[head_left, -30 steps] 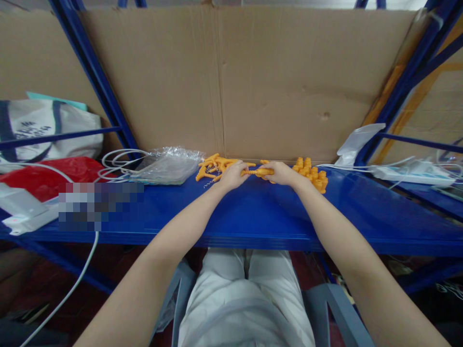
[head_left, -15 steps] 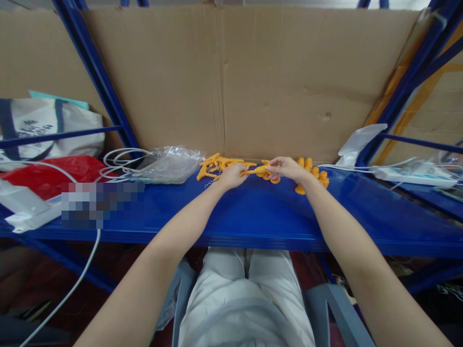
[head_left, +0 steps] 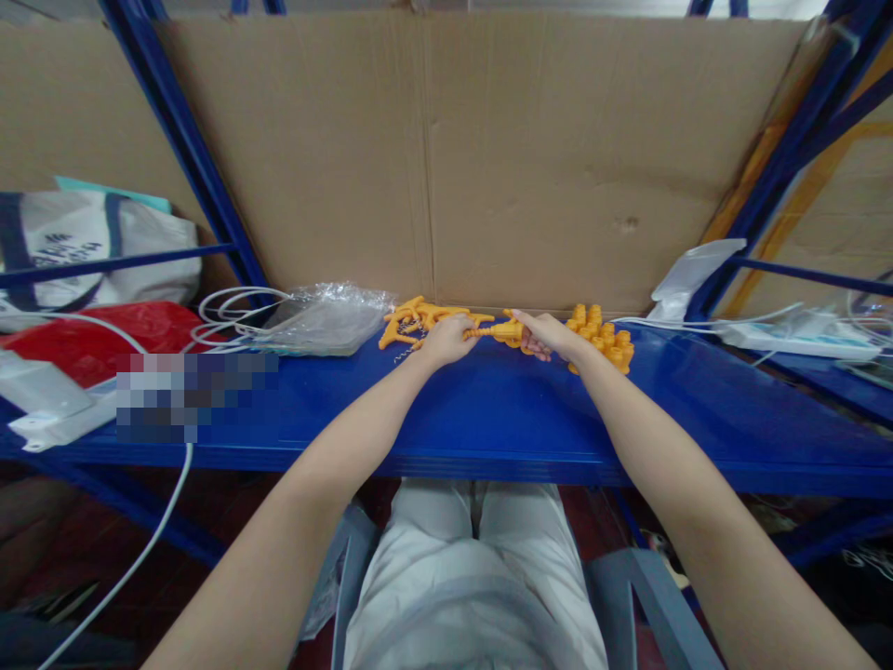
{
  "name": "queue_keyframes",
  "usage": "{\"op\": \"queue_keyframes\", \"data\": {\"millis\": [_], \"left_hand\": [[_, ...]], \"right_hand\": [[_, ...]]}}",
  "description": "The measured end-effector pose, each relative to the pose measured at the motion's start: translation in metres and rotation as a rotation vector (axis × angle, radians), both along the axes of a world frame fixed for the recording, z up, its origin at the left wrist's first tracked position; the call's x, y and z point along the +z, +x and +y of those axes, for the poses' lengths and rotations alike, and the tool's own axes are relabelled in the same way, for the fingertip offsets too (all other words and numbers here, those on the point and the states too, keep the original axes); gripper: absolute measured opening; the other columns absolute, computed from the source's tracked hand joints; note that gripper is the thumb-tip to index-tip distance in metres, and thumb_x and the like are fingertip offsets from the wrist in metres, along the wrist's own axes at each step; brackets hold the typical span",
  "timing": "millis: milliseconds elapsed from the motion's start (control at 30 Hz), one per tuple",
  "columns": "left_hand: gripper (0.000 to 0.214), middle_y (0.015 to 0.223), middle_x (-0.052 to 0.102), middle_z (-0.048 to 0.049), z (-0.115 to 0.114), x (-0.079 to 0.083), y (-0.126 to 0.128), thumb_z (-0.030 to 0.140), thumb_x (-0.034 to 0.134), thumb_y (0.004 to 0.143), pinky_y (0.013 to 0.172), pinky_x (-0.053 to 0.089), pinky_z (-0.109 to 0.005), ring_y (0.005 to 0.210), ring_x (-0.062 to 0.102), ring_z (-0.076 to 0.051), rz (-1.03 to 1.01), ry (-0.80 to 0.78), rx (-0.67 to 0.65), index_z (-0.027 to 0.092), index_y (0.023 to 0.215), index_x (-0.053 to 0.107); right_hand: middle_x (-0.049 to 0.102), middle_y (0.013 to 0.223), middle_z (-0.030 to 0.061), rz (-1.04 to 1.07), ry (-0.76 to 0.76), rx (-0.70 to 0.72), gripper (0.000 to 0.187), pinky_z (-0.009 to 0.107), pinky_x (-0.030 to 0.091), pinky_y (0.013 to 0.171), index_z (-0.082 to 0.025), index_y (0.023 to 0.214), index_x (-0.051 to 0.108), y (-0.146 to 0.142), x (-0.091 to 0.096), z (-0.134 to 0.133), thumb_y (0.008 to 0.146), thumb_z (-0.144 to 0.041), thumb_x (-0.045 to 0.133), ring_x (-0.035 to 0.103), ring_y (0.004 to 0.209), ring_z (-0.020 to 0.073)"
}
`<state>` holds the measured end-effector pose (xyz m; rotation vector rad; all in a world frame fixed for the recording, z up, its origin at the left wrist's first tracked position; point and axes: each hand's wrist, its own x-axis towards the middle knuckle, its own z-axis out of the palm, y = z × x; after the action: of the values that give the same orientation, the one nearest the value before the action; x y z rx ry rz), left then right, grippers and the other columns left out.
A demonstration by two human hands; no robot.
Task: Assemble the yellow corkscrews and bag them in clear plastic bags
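Note:
My left hand is closed around one end of a ribbed orange plastic rod at the back of the blue shelf. My right hand pinches an orange cap piece at the rod's other end. Behind the left hand lies a pile of orange branched parts. Just right of the right hand sits a heap of orange cap pieces.
A cardboard sheet backs the shelf. A clear plastic bag and white cable coils lie at left, with a red bag and a tote bag. A white power strip and a white bag are at right.
My right hand lifted and opened its fingers over the cap half a second ago, then came back down to pinch it on the rod's end. The left hand has stayed put.

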<state>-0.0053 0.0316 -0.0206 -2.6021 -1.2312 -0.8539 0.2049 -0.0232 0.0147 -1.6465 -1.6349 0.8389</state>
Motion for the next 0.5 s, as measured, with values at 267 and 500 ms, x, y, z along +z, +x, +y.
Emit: {"op": "queue_keyframes", "data": {"millis": [267,500], "left_hand": [[0.02,0.104,0.076,-0.0098,0.0,0.0,-0.001,0.022,0.06,0.085,0.091,0.055,-0.037,0.099,0.07,-0.025,-0.025,-0.003,0.016,0.018,0.095,0.077],[0.018,0.102,0.076,-0.0099,0.003,-0.002,0.001,0.023,0.061,0.084,0.092,0.055,-0.037,0.1,0.07,-0.025,0.0,0.008,0.008,0.017,0.092,0.076]], "right_hand": [[0.057,0.049,-0.0004,0.101,-0.032,-0.005,0.048,0.02,0.042,0.035,-0.016,0.086,0.061,-0.005,0.003,-0.001,0.103,-0.055,0.039,0.053,0.033,0.0116],[0.071,0.075,0.0007,0.265,-0.072,0.277,0.031,0.025,0.06,0.057,-0.019,0.11,0.053,0.01,0.005,-0.003,0.089,-0.024,0.075,0.07,0.059,0.0147]]}}
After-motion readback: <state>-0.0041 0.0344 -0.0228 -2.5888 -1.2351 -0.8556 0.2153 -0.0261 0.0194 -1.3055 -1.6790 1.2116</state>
